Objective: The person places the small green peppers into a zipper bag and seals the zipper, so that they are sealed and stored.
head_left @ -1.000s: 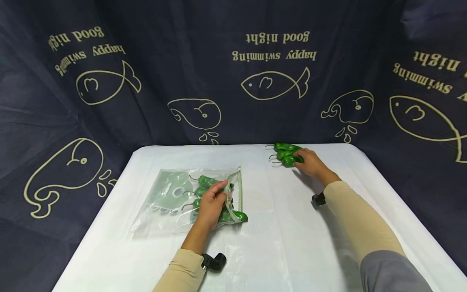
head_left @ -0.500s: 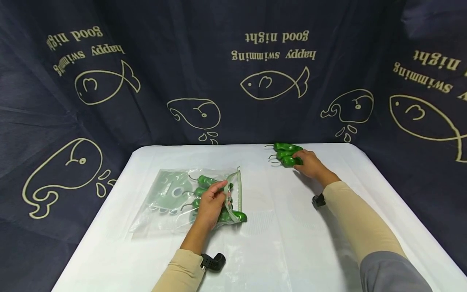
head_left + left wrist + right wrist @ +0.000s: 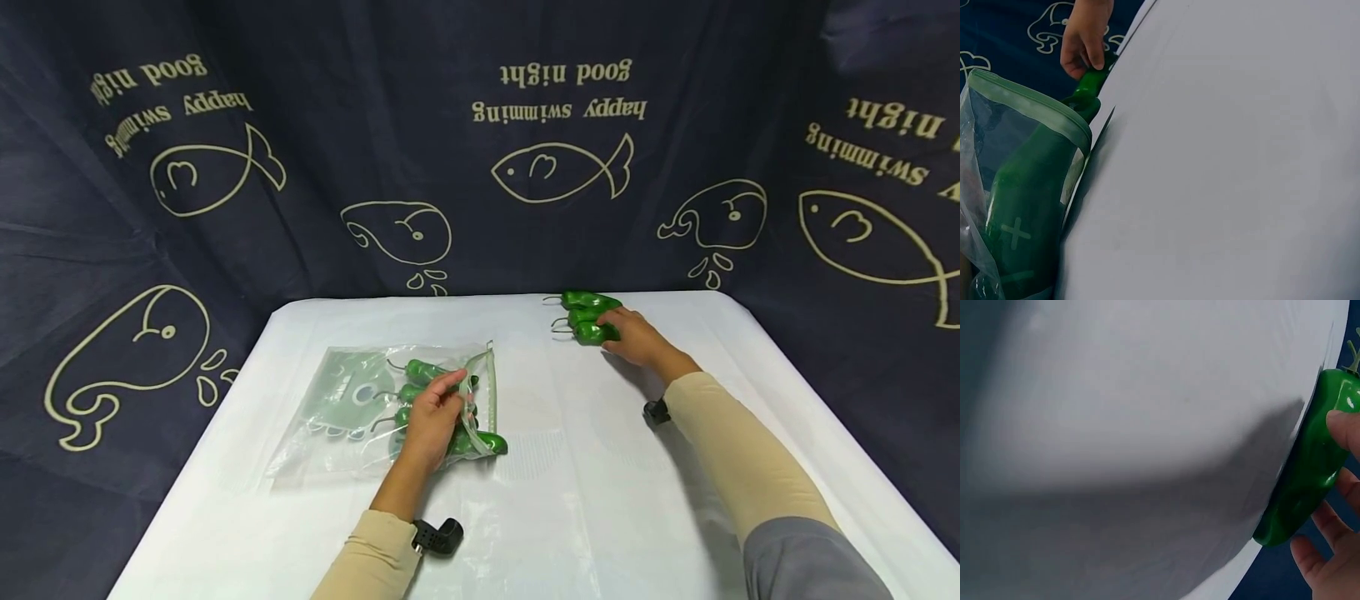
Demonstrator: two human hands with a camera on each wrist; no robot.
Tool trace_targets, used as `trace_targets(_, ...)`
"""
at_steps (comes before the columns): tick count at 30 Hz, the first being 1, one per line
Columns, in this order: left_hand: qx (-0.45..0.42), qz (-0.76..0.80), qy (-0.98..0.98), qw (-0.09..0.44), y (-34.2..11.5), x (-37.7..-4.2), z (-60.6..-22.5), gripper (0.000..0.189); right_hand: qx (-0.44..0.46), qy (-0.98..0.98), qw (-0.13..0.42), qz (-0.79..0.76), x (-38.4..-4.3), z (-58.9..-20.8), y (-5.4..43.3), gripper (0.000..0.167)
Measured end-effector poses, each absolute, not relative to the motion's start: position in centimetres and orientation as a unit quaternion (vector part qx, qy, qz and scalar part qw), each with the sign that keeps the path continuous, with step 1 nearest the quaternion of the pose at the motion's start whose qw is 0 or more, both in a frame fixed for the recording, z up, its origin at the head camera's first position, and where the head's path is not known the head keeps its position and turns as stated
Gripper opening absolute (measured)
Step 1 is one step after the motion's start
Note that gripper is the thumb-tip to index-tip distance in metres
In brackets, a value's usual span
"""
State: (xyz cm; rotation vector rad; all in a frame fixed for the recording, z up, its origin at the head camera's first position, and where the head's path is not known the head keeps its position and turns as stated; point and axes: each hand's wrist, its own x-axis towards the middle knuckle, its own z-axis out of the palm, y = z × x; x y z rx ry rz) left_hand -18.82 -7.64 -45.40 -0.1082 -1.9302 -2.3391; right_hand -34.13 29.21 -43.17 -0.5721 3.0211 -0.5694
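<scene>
Head view: a white-covered desk (image 3: 592, 500) stands before a navy cloth backdrop (image 3: 450, 150) printed with cream fish, whales and upside-down lettering. On the left half of the desk lies a clear plastic bag (image 3: 315, 454) with a green printed figure and pale green strips at its mouth, which faces right. Four glossy green peppers are in it; three have stems pointing left, and the nearest green pepper in the bag (image 3: 491, 443) sticks its tip out past the strip, as the left wrist view also shows.

The left hand (image 3: 433, 417) lies over the bag at its mouth, its grip nearly closed, pinching the strip between thumb and fingers.

Near the far edge, right of the middle, three more green peppers lie side by side, stems to the left: the far green pepper (image 3: 587, 299), the middle green pepper (image 3: 579, 317) and the front green pepper (image 3: 588, 334). The right hand (image 3: 633, 336) has its grip around the front one, thumb on one side and fingers on the other, with gaps between the fingers in the right wrist view. The pepper rests on the desk or just above it; I cannot tell which.

Both arms wear beige sleeves (image 3: 738, 446) and a black wrist device (image 3: 441, 537).
</scene>
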Motion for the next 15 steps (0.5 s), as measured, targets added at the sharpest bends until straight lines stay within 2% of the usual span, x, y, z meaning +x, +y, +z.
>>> trace_targets(15, -0.040, -0.765, -0.640, 0.054, -7.78, -18.76, -45.39, 0.042, -0.217, 0.962, 0.015, -0.164, -34.11, -42.97, 28.36, 0.045)
